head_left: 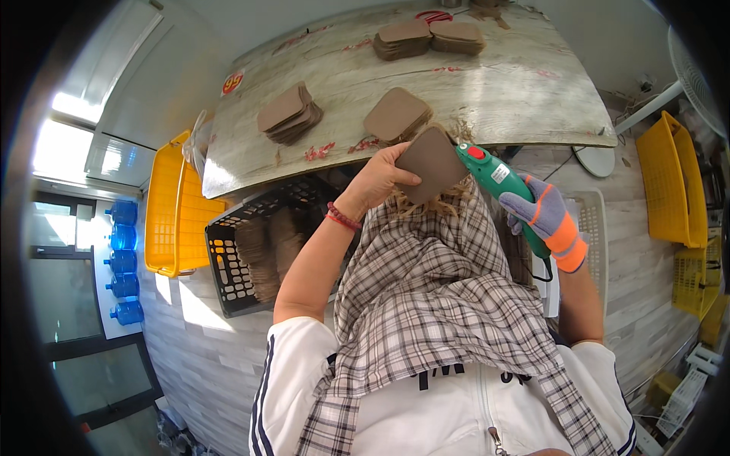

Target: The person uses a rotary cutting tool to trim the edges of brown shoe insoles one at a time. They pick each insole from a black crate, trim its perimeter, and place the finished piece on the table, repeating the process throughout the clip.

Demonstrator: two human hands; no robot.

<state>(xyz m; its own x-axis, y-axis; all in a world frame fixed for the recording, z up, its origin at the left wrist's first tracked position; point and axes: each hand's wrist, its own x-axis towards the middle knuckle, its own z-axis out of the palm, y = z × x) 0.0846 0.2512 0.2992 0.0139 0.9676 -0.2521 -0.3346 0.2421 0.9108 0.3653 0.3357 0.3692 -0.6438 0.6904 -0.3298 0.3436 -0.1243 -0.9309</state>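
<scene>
My bare left hand [382, 176] pinches the corner of a flat brown pad [432, 163] with rounded corners, thumb on top. In my gloved right hand [541, 213] is a green corded power cutter [490, 173] with a red switch. The cutter's tip touches or nearly touches the pad's right edge; the blade itself is too small to make out. Thin brown trimmings [430, 205] hang below the pad onto my checked apron [433, 266]. Just beyond the pad, a stack of similar brown pads [397, 114] lies at the table's near edge.
The wooden table [342, 72] carries more pad stacks at its left [290, 114] and far side [401, 39]. Beneath its left side, a black crate [228, 270] holds brown pieces. Yellow crates stand left [161, 216] and right [669, 178]; a white fan [688, 72] stands at far right.
</scene>
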